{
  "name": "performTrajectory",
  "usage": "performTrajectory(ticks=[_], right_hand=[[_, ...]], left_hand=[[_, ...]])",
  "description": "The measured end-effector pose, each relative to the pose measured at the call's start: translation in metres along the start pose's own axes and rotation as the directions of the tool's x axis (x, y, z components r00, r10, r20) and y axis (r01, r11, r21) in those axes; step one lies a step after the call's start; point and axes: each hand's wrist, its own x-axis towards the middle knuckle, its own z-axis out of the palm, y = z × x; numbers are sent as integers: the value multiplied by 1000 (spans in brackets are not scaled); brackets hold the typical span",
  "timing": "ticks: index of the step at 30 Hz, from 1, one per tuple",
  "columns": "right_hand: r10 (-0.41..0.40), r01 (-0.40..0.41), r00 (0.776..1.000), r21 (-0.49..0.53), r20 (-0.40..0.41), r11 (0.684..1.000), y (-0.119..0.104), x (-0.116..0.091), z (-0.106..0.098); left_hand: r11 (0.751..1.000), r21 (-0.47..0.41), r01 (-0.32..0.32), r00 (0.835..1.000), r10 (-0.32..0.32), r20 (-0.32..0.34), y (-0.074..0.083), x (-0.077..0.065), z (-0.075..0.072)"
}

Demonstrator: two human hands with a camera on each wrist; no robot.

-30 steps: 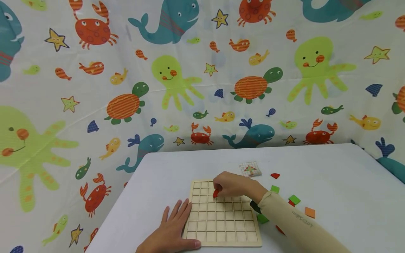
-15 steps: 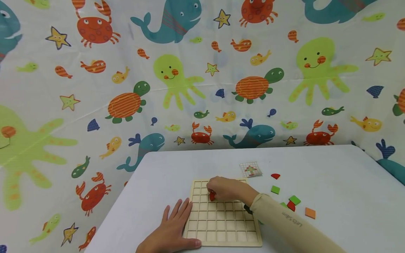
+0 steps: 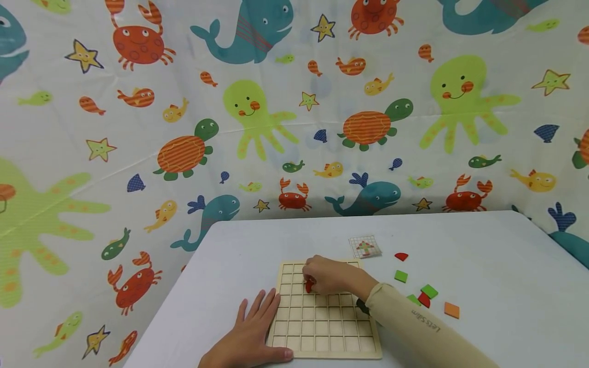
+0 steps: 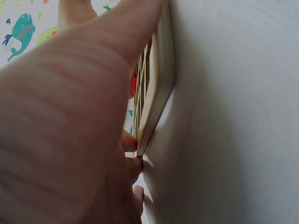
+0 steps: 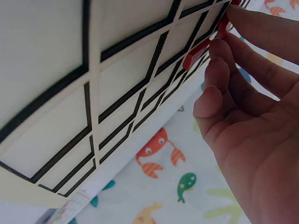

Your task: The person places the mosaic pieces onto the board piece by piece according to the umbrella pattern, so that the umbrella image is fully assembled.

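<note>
A pale wooden grid board (image 3: 324, 328) lies on the white table. My left hand (image 3: 250, 329) rests flat beside it, fingers spread along the left edge and thumb at the near left corner. Over the upper part of the board, my right hand (image 3: 329, 276) pinches a red piece (image 5: 224, 27) between thumb and fingers, close to the grid. Just beside those fingertips in the right wrist view, another red piece (image 5: 196, 55) sits at the grid. The right hand hides part of the board's far side.
Behind the board lies a small pattern card (image 3: 365, 246). Loose pieces are scattered to the right: a red quarter-round (image 3: 401, 256), a green square (image 3: 401, 276), an orange square (image 3: 452, 309) and others. A patterned sea-animal curtain (image 3: 285, 128) hangs behind the table.
My right hand has moved a little left over the board with the red piece, then stayed nearly still. Its sleeve now shows more of the loose pieces. The left hand stays put.
</note>
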Motion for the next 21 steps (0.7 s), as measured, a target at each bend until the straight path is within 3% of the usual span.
performTrajectory(ticks=[6, 13, 21], right_hand=[[-12, 12, 1000, -6, -24, 1000, 2, -2, 1], [25, -24, 1000, 56, -9, 998, 2, -2, 3], [-6, 7, 1000, 48, -27, 999, 0, -3, 1]], left_hand=[[1000, -1, 11, 1000, -11, 4, 2, 0, 0], [1000, 10, 22, 1000, -22, 5, 3, -1, 0], [1000, 4, 23, 1000, -23, -1, 4, -1, -1]])
